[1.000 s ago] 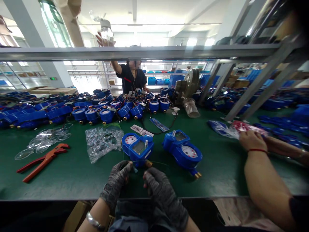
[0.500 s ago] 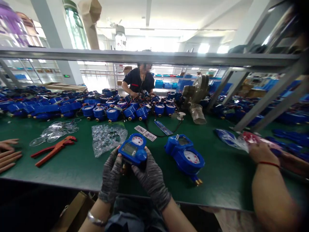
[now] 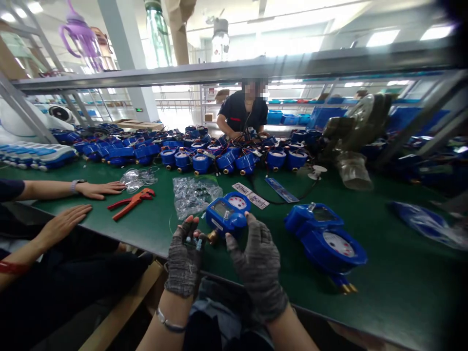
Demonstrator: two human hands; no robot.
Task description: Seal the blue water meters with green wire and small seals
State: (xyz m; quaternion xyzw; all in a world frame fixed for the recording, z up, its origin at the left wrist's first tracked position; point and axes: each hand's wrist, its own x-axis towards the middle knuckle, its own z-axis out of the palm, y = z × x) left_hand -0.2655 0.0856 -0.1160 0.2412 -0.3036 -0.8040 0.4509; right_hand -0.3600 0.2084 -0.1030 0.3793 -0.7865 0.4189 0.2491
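Note:
A blue water meter [image 3: 226,217] with a small display and a round white dial lies on the green table before me. My left hand [image 3: 185,261], in a grey fingertip-less glove, is beside its brass fitting [image 3: 212,237]. Small clear-blue plastic pieces [image 3: 193,241] that look like seals rest in its curled fingers, and a thin thread shows near them. My right hand [image 3: 258,258], gloved alike, has thumb and fingers apart at the meter's right side. Just beyond the left hand is a clear bag [image 3: 193,195] of small transparent parts.
A second blue meter [image 3: 327,239] lies to the right. Red pipe cutters [image 3: 132,202] and coiled clear thread [image 3: 137,179] are on the left, near another person's hands [image 3: 98,189]. Labels [image 3: 250,195] lie ahead. Many meters line the back, where a co-worker [image 3: 243,112] sits.
My view has swung right. My hands have let go of the meter, which now lies on the table. Small clear pieces now show in my left hand. The neighbour's hands at right are out of view.

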